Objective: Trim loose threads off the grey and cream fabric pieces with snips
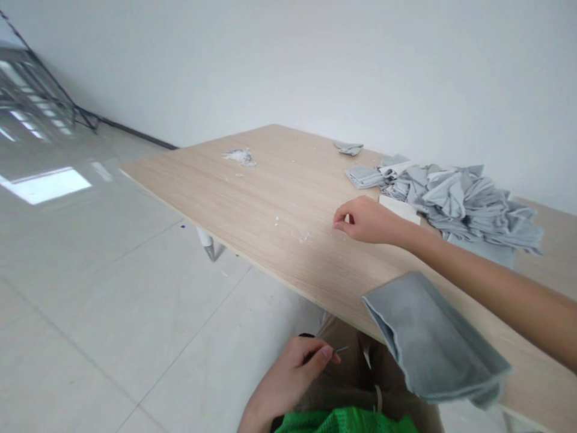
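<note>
My left hand (297, 367) is low over my lap, below the table edge. Its fingers are closed on a small tool with a thin metal tip (341, 349); the rest is hidden in the grip. Thumb and fingertips of my right hand (360, 219) come together in a pinch just above the table, and whatever they hold is too small to make out. Small white scraps (301, 236) lie to the left of that hand. Under my right forearm, a folded grey cloth piece (437, 337) overhangs the table's near edge.
A heap of grey cloth pieces (464, 198) sits at the right by the wall, with a white flat piece (399, 208) beside it. One cloth piece (348, 148) lies apart farther back. A small pile of whitish scraps (241, 157) rests on the wooden table (202, 180).
</note>
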{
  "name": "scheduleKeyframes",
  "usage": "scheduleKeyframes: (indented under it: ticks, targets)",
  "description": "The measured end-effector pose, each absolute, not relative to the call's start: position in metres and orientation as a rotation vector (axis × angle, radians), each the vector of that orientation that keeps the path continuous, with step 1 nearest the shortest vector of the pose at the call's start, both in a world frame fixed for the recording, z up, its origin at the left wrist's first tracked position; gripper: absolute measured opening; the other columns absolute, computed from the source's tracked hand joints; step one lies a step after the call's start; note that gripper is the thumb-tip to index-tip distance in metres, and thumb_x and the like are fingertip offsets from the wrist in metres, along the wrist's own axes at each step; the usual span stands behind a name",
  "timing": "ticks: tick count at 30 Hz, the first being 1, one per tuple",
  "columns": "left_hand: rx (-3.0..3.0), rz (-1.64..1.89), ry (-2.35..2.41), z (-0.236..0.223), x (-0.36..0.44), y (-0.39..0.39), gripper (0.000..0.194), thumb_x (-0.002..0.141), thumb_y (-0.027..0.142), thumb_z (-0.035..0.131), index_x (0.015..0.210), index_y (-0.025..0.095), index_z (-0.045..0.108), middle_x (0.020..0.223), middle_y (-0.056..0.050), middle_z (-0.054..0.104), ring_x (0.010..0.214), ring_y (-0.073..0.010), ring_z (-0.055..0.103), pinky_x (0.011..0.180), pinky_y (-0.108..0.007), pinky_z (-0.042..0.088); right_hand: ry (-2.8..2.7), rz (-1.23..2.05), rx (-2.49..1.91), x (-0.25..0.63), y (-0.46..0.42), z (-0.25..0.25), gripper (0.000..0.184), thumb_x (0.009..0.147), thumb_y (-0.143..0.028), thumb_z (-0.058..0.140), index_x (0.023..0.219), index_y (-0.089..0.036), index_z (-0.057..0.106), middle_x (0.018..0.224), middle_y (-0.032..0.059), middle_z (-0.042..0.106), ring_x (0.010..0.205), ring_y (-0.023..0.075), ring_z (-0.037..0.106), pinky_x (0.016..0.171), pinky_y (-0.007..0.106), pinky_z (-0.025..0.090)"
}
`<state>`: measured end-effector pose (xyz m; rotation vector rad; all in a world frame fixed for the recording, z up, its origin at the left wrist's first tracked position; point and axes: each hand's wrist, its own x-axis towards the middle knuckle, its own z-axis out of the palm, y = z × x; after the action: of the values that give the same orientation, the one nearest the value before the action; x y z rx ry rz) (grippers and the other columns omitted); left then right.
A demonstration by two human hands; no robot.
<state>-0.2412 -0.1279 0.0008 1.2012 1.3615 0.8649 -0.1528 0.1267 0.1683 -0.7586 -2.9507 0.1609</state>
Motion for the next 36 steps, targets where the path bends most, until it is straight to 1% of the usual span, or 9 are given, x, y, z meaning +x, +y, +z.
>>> scheduleKeyframes:
  ticks: [9, 14, 18, 21, 23, 27, 29, 32, 36]
  targets:
    - [1.155, 0.873, 1.379, -0.006, -0.257, -0.132, 0.053, 0.098, 0.057, 0.045, 0.097, 0.017, 0.08, 0.087, -0.006, 0.074, 0.083, -0.021, 0.063, 0.076, -0.029, 0.045, -2.973, 0.22, -0.685, -0.226, 0.159, 0.137, 0.015, 0.086, -0.019, 0.065, 0.087, -0.014, 0.079, 0.09, 0.0107, 0.08, 0.081, 0.0209, 0.071, 0.073, 0.028, 0.048]
    - [1.159, 0.863, 1.367, -0.012, -0.256, -0.131, 0.055, 0.097, 0.06, 0.044, 0.097, 0.017, 0.079, 0.09, -0.006, 0.076, 0.087, -0.0218, 0.064, 0.079, -0.029, 0.047, -2.952, 0.297, -0.666, -0.248, 0.171, 0.119, 0.015, 0.082, -0.01, 0.065, 0.088, -0.011, 0.079, 0.089, 0.0123, 0.08, 0.083, 0.0206, 0.074, 0.075, 0.026, 0.052]
    - [1.156, 0.846, 1.386, -0.012, -0.255, -0.131, 0.055, 0.097, 0.058, 0.043, 0.097, 0.017, 0.08, 0.09, -0.007, 0.076, 0.088, -0.0225, 0.065, 0.08, -0.03, 0.046, -2.974, 0.407, -0.587, -0.253, 0.177, 0.109, 0.033, 0.074, 0.005, 0.059, 0.095, -0.011, 0.078, 0.093, 0.0096, 0.081, 0.086, 0.0172, 0.075, 0.077, 0.021, 0.055]
    - [1.15, 0.835, 1.403, -0.012, -0.256, -0.131, 0.053, 0.097, 0.057, 0.044, 0.097, 0.017, 0.08, 0.089, -0.006, 0.076, 0.087, -0.0223, 0.065, 0.079, -0.03, 0.046, -2.969, 0.437, -0.532, -0.25, 0.178, 0.106, 0.043, 0.071, 0.01, 0.054, 0.099, -0.012, 0.079, 0.098, 0.0077, 0.081, 0.092, 0.016, 0.075, 0.083, 0.02, 0.054]
    - [1.152, 0.832, 1.393, -0.012, -0.255, -0.13, 0.054, 0.097, 0.058, 0.044, 0.097, 0.017, 0.08, 0.09, -0.006, 0.076, 0.088, -0.0222, 0.065, 0.079, -0.03, 0.046, -2.951, 0.418, -0.524, -0.247, 0.178, 0.107, 0.037, 0.077, 0.005, 0.056, 0.1, -0.013, 0.079, 0.1, 0.008, 0.081, 0.094, 0.017, 0.075, 0.085, 0.022, 0.054]
    - [1.172, 0.825, 1.373, -0.013, -0.253, -0.129, 0.057, 0.097, 0.06, 0.043, 0.097, 0.017, 0.08, 0.091, -0.007, 0.076, 0.09, -0.0227, 0.065, 0.08, -0.03, 0.047, -2.912, 0.339, -0.55, -0.244, 0.174, 0.111, 0.02, 0.089, -0.019, 0.063, 0.099, -0.013, 0.079, 0.095, 0.0117, 0.08, 0.09, 0.0218, 0.075, 0.085, 0.029, 0.054]
    - [1.176, 0.818, 1.377, -0.012, -0.251, -0.129, 0.056, 0.097, 0.059, 0.043, 0.097, 0.017, 0.08, 0.092, -0.007, 0.077, 0.091, -0.0231, 0.065, 0.082, -0.03, 0.047, -2.895, 0.307, -0.547, -0.243, 0.172, 0.114, 0.023, 0.092, -0.02, 0.059, 0.102, -0.013, 0.078, 0.1, 0.0126, 0.08, 0.096, 0.0231, 0.074, 0.089, 0.031, 0.053]
    - [1.184, 0.818, 1.371, -0.008, -0.249, -0.13, 0.055, 0.098, 0.057, 0.043, 0.097, 0.017, 0.08, 0.093, -0.007, 0.077, 0.091, -0.0229, 0.065, 0.082, -0.03, 0.047, -2.868, 0.288, -0.522, -0.236, 0.167, 0.122, 0.033, 0.093, -0.01, 0.049, 0.112, -0.012, 0.076, 0.114, 0.0118, 0.077, 0.109, 0.0223, 0.071, 0.098, 0.032, 0.049]
    - [1.203, 0.82, 1.37, -0.005, -0.247, -0.129, 0.052, 0.099, 0.054, 0.043, 0.097, 0.016, 0.08, 0.09, -0.007, 0.076, 0.087, -0.0215, 0.065, 0.079, -0.029, 0.045, -2.777, 0.281, -0.465, -0.197, 0.154, 0.136, 0.05, 0.079, 0.004, 0.042, 0.114, -0.012, 0.075, 0.118, 0.0098, 0.076, 0.112, 0.0212, 0.07, 0.101, 0.031, 0.049]
